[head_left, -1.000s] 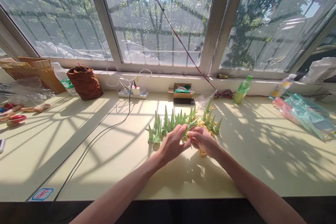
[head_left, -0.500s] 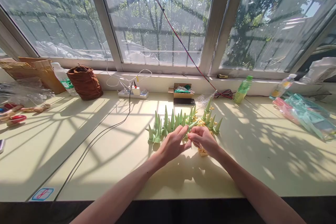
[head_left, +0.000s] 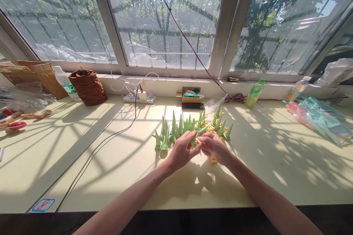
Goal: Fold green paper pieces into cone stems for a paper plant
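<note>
My left hand [head_left: 182,151] is closed round a pale green cone-shaped piece [head_left: 203,130], whose tip points up and to the right. Opposite it, my right hand [head_left: 215,147] pinches a small yellow piece [head_left: 198,141] against the cone's lower end; the fingers partly hide where the two meet. Just beyond my hands stand several similar green cones [head_left: 174,125], most of them upright. More small yellow pieces [head_left: 212,160] lie in a pile beneath and behind my right hand.
Farther back are a small cardboard box [head_left: 191,99], a dark phone-like slab [head_left: 192,106] and a power strip [head_left: 132,98]. A brown bag [head_left: 88,87] stands left, a green bottle [head_left: 255,93] right. Plastic packets [head_left: 322,117] lie far right. A cable [head_left: 110,137] crosses the table [head_left: 116,176].
My left fingers have curled in more around the green cone. The small yellow piece now shows at my right fingertips. My hands have otherwise stayed in nearly the same place.
</note>
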Demonstrator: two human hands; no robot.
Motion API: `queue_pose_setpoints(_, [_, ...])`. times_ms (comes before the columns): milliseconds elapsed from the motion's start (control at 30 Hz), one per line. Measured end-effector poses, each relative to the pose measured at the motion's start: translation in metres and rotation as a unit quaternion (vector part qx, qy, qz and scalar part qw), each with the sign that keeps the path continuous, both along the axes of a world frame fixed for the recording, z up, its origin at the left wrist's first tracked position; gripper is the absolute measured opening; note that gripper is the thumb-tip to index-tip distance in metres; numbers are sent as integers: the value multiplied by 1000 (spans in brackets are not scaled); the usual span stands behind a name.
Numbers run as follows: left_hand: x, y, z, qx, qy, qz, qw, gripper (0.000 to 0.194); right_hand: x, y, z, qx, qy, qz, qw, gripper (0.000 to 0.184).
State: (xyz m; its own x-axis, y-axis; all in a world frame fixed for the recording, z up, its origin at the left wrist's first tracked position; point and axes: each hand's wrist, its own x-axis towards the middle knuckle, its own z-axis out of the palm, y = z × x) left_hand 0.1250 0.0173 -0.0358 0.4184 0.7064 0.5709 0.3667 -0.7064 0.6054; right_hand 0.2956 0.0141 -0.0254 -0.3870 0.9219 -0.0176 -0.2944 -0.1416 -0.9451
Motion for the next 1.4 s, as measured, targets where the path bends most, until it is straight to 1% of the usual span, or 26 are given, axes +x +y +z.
queue_pose_setpoints(200, [0, -1, 3, -30, -15, -7, 999, 28, 1, 0, -1, -14, 18, 8, 1000, 37])
queue_pose_setpoints(300, [0, -1, 4, -49, -27, -7, 998, 31, 1, 0, 0, -15, 20, 12, 1000, 38])
queue_pose_setpoints(433, [2, -1, 6, -89, -64, -10, 994, 38, 0, 0, 1, -5, 23, 13, 1000, 43])
queue_pose_setpoints(533, [3, -3, 8, -124, -94, -15, 988, 38, -1, 1, 1, 6, 29, 4, 1000, 46])
queue_pose_setpoints(700, [2, -4, 11, -186, -126, -44, 973, 38, 0, 4, -1, 14, 23, -27, 999, 38])
queue_pose_setpoints(933, [4, -4, 11, -262, -163, -100, 946, 39, -2, 9, -10, 35, 6, -58, 998, 45])
queue_pose_setpoints(1100, [4, -4, 12, -281, -185, -106, 936, 41, -2, 8, -10, 46, 9, -98, 994, 38])
queue_pose_setpoints(1233, [4, -5, 12, -284, -188, -114, 933, 42, -2, 5, -8, 74, 10, -134, 988, 35])
queue_pose_setpoints(1300, [4, -5, 11, -286, -186, -120, 932, 43, -1, 5, -8, 95, 19, -129, 987, 33])
queue_pose_setpoints(1400, [4, -5, 10, -286, -183, -128, 932, 44, 0, 5, -8, 114, 37, -101, 988, 32])
